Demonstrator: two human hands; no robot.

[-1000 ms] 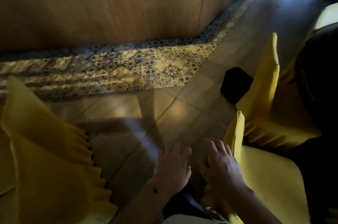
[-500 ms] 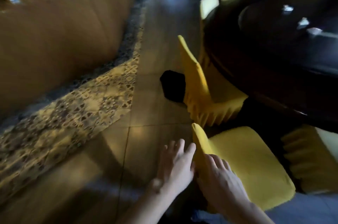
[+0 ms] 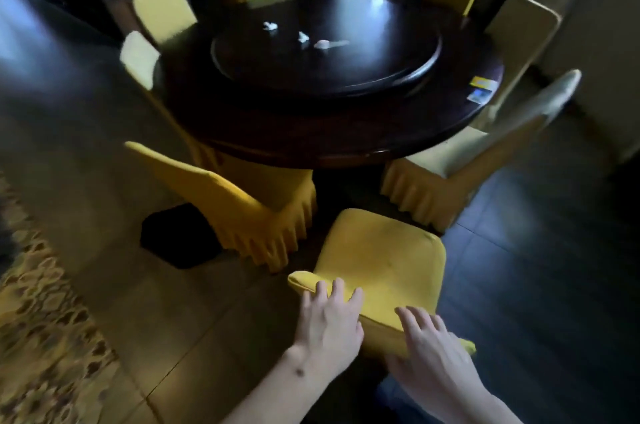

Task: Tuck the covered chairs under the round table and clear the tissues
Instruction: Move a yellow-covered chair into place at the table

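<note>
I see both hands, left hand (image 3: 327, 314) and right hand (image 3: 431, 344), fingers spread flat on the yellow-covered chair (image 3: 377, 261) back, placed to push it under the round table (image 3: 346, 133).

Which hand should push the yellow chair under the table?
Probably both together. The left hand and right hand each rest flat on the top of the chair back, one per side, so an even push aims it straight at the round table.

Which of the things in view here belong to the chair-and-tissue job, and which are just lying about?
Job:
- left hand and right hand on the near chair
- round table
- tissues
- other chairs

Lying about:
- black thing on the floor
- cards at the table edge
- patterned carpet
</note>
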